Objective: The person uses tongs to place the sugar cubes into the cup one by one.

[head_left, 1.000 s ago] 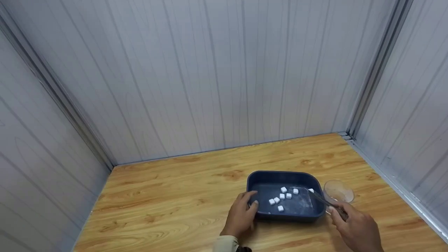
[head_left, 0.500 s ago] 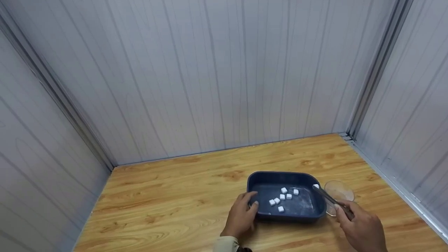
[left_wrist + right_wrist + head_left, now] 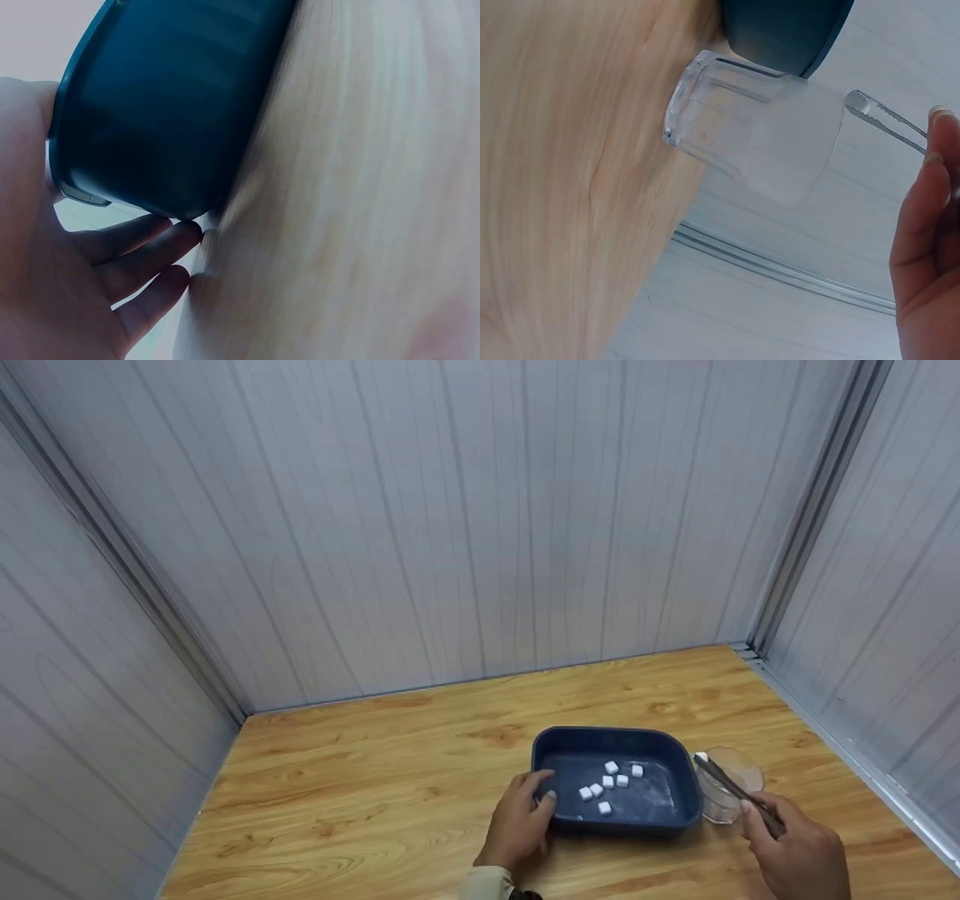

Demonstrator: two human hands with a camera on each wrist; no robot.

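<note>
My left hand [image 3: 516, 821] holds the left end of a dark blue rectangular baking dish [image 3: 652, 800], thumb and index finger over its rim. In the left wrist view the other fingers [image 3: 154, 300] lie spread below its outer wall [image 3: 172, 112]. Several small white cubes [image 3: 608, 782] are scattered inside the dish. My right hand [image 3: 802, 844] pinches metal tongs [image 3: 735, 790] with serrated tips. Between those tips sits one white cube [image 3: 701, 756], at the near-left part of the mouth of a clear cup [image 3: 757, 135]. The right wrist view shows the tips just above the cup's rim.
The cup stands on the wood-grain table [image 3: 360, 795], close against the right end of the dish. Pale panel walls [image 3: 480, 525] rise behind and on both sides. A metal strip [image 3: 862, 769] runs along the table's right edge.
The tongs have lifted the cube from the right side of the dish and carried it right, over the rim to the cup. The left hand has stayed on the dish.
</note>
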